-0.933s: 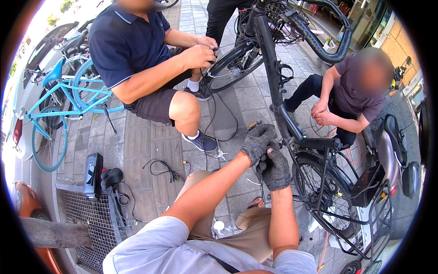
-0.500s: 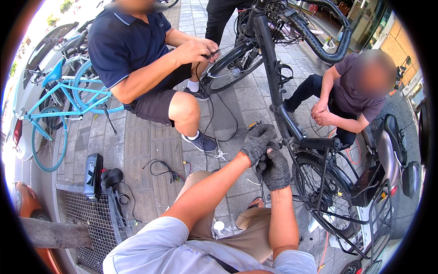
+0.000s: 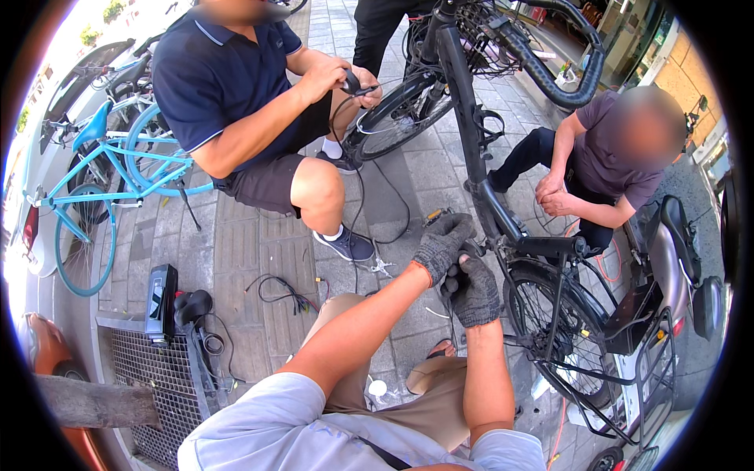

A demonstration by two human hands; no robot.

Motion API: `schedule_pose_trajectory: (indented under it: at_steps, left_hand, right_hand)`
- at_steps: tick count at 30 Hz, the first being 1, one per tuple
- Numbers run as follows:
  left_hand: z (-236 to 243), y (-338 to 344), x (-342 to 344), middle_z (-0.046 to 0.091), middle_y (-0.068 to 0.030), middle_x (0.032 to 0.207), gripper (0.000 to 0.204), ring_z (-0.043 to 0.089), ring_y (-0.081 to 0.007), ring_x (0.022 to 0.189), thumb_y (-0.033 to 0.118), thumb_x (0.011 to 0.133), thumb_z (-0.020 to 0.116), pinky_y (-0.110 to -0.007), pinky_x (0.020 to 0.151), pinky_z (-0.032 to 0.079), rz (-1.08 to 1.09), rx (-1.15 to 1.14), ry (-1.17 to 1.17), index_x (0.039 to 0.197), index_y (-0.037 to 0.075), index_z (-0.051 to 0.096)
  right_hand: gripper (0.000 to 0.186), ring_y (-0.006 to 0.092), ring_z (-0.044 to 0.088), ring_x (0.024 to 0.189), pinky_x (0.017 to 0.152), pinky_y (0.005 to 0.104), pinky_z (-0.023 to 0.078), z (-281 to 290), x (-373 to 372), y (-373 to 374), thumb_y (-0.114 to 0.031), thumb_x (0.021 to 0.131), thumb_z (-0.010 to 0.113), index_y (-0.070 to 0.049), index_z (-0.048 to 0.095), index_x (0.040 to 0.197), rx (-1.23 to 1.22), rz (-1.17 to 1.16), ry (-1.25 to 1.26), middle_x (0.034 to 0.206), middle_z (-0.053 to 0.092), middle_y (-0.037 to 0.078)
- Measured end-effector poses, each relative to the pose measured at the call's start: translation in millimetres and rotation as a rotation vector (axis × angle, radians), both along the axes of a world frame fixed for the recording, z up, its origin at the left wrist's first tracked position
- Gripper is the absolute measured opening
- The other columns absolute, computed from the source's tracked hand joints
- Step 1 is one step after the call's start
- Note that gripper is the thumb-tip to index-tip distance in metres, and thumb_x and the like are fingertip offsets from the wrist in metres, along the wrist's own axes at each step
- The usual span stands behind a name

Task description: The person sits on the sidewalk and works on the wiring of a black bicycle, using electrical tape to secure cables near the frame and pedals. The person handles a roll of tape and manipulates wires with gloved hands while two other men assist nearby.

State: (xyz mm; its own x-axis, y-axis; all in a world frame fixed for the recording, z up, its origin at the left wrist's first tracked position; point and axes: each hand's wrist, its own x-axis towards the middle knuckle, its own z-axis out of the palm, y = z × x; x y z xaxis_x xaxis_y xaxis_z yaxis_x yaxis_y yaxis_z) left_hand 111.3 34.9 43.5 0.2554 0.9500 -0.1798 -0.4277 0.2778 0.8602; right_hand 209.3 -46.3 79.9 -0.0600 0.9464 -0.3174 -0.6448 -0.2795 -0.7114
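Observation:
My left hand (image 3: 444, 247), in a grey knit glove, has its fingers curled by a small yellow and metal piece (image 3: 436, 215); what it grips is hidden. My right hand (image 3: 471, 292), gloved alike, is closed just below it with the thumb raised, its contents unclear. Both are beside the lower frame of a black bicycle (image 3: 462, 98), left of its rear wheel (image 3: 525, 310). A bundle of cables with connectors (image 3: 292, 292) lies on the paving left of my hands.
A co-worker in navy (image 3: 220, 94) handles a black item with cable. A person in purple (image 3: 597, 157) crouches at right; dark-trousered legs (image 3: 373, 35) stand behind. Light-blue bicycle (image 3: 129, 151), black battery case (image 3: 159, 302), saddle (image 3: 191, 308), grate (image 3: 141, 357) at left; silver scooter (image 3: 675, 267) at right.
The co-worker in navy has shifted both hands, and more of the black item shows between their fingers. My own hands have barely moved.

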Motion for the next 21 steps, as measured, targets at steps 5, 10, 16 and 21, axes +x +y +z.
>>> schedule_pose_trajectory:
  at_steps: [5, 10, 16, 21]
  left_hand:
    - [-1.2, 0.3, 1.0, 0.071, -0.0049, 0.106, 0.037, 0.062, -0.0113, 0.077, 0.03, 0.1, 0.064, -0.028, 0.061, 0.053, -0.005, 0.018, 0.0, 0.127, 0.005, 0.064]
    - [3.7, -1.8, 0.3, 0.071, -0.005, 0.106, 0.036, 0.06, -0.0105, 0.071, 0.029, 0.1, 0.063, -0.027, 0.055, 0.051, -0.006, 0.002, 0.023, 0.127, 0.005, 0.064]
    - [-0.4, -0.4, 0.6, 0.071, -0.0049, 0.106, 0.037, 0.062, -0.0112, 0.075, 0.029, 0.1, 0.063, -0.028, 0.06, 0.052, -0.006, 0.006, 0.01, 0.127, 0.005, 0.064]
    - [-1.9, 3.5, -2.5, 0.069, -0.0091, 0.108, 0.04, 0.069, -0.0191, 0.084, 0.026, 0.099, 0.067, -0.032, 0.072, 0.056, 0.015, 0.048, 0.139, 0.132, 0.005, 0.06]
  right_hand:
    - [0.025, 0.0187, 0.057, 0.055, 0.051, 0.0342, 0.047, -1.8, 0.7, 0.2, -0.018, 0.093, 0.063, -0.007, 0.065, 0.115, -0.01, -0.007, 0.003, 0.076, 0.063, 0.004]
    - [0.018, 0.0189, 0.056, 0.057, 0.057, 0.0356, 0.046, -1.8, 2.6, -1.2, -0.023, 0.091, 0.066, -0.011, 0.067, 0.104, -0.015, 0.015, -0.018, 0.076, 0.063, 0.004]
    - [0.016, 0.0191, 0.056, 0.057, 0.057, 0.0347, 0.047, -3.1, 1.9, -1.7, -0.022, 0.092, 0.066, -0.011, 0.067, 0.104, -0.009, 0.011, -0.029, 0.076, 0.063, 0.004]
    - [0.016, 0.0175, 0.057, 0.057, 0.054, 0.0327, 0.046, 5.1, 0.8, 4.4, -0.023, 0.094, 0.065, -0.008, 0.068, 0.101, 0.03, -0.042, -0.169, 0.075, 0.064, 0.004]
